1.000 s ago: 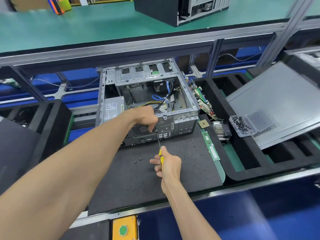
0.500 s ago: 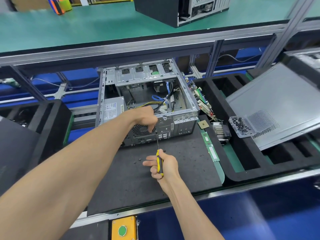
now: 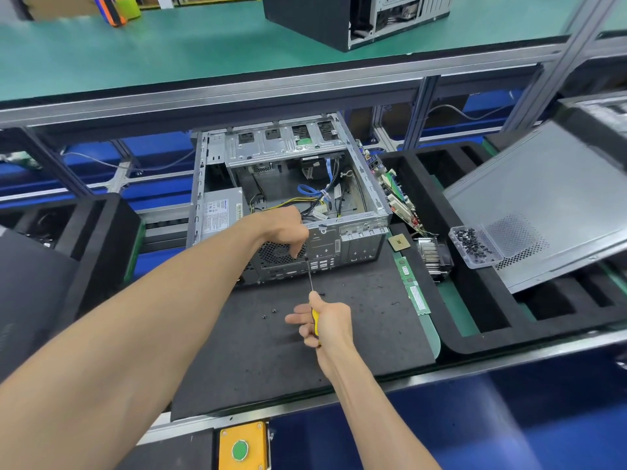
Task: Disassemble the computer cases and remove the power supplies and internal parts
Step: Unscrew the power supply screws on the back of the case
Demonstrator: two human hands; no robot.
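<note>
An open grey steel computer case [image 3: 291, 184] lies on its side on a dark foam mat [image 3: 356, 334] on the counter, its rear panel facing the person. Inside it a grey boxy power supply [image 3: 220, 212] sits at the left, with a bundle of yellow, black and blue cables [image 3: 315, 198] trailing across the bare floor of the case. The left hand [image 3: 283, 232] rests over the top rear edge of the case, fingers curled down against the perforated fan grille, right by the screwdriver's tip; whether it pinches anything there I cannot tell. The right hand [image 3: 327, 320] is nearer the person, just in front of the case, its fingers wrapped round the yellow handle of a slim screwdriver [image 3: 310, 279] whose metal shaft reaches up to the rear panel beside the left fingers. Two small black screws [image 3: 268, 314] lie loose on the mat, left of the right hand. To the right of the case a green memory stick [image 3: 412, 286] lies along the mat's edge, a finned heatsink [image 3: 434, 256] stands just beyond it, and a clear plastic tray of black screws [image 3: 475, 245] rests on a grey side panel [image 3: 543, 198].
</note>
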